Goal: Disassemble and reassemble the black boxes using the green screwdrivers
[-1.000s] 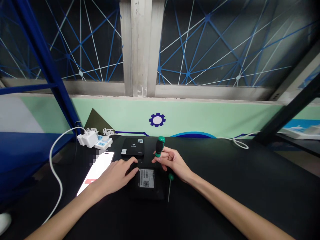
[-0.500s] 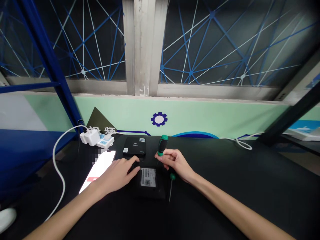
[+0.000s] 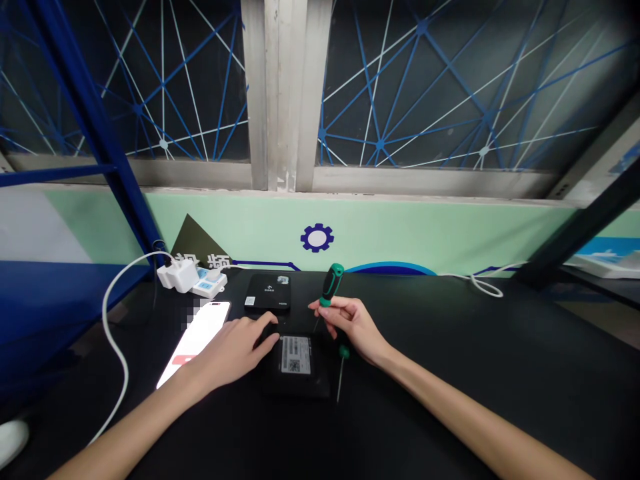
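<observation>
A black box (image 3: 297,387) with a white printed label lies on the dark table. My left hand (image 3: 243,343) holds its far left corner, thumb on top and index finger at the far edge. My right hand (image 3: 350,323) grips a green and black screwdriver (image 3: 332,283) between thumb and fingers. The screwdriver leans to the right, its thin shaft pointing down at the box's far right corner; whether the tip touches is too dark to tell. A second green-handled screwdriver (image 3: 341,377) lies right of the box, partly under my right hand.
Behind the box lies a flat black device (image 3: 269,292) with stickers. A lit phone (image 3: 200,337) lies beside my left forearm. At the back left stand a white power strip (image 3: 209,283) and a plugged-in charger (image 3: 180,275) with a white cable (image 3: 106,313). Another white cable (image 3: 485,287) lies at the back right.
The screwdriver in my right hand has tilted from nearly upright, its handle top moving right and slightly up. My left hand and the box have stayed in place.
</observation>
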`<state>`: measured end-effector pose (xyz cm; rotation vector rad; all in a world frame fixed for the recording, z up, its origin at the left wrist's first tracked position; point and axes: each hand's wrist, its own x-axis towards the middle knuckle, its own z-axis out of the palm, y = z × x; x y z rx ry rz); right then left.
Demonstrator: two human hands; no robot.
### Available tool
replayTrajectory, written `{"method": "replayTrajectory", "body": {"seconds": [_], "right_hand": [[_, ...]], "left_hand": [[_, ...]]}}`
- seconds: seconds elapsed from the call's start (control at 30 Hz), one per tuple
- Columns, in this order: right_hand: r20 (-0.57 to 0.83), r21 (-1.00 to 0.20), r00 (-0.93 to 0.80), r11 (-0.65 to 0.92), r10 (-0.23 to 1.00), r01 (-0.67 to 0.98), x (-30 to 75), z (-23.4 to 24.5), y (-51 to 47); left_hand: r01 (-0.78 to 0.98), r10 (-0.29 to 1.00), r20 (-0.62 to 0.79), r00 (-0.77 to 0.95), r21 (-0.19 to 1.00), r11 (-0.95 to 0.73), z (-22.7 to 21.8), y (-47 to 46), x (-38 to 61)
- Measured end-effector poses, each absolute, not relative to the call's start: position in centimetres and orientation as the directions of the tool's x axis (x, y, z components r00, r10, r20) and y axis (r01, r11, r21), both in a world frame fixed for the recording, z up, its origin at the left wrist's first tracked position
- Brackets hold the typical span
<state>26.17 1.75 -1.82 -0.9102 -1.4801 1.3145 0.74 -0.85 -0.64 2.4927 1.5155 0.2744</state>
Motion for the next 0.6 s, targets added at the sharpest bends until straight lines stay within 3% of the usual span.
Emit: {"method": "replayTrajectory", "body": {"seconds": [0.23, 0.6], "right_hand": [[0.211, -0.975, -0.26, 0.182, 0.942, -0.13, 26.28, -2.16, 1.93], [0.193, -0.981, -0.298, 0.184, 0.935, -0.06, 26.23, -2.13, 1.73]], "left_hand": [[0.847, 0.889, 0.039, 0.455, 0.288, -0.447, -0.48, -0.91, 0.83], [0.847, 0.887, 0.053, 0.46, 0.275, -0.455, -0.69, -0.79, 0.67]]}}
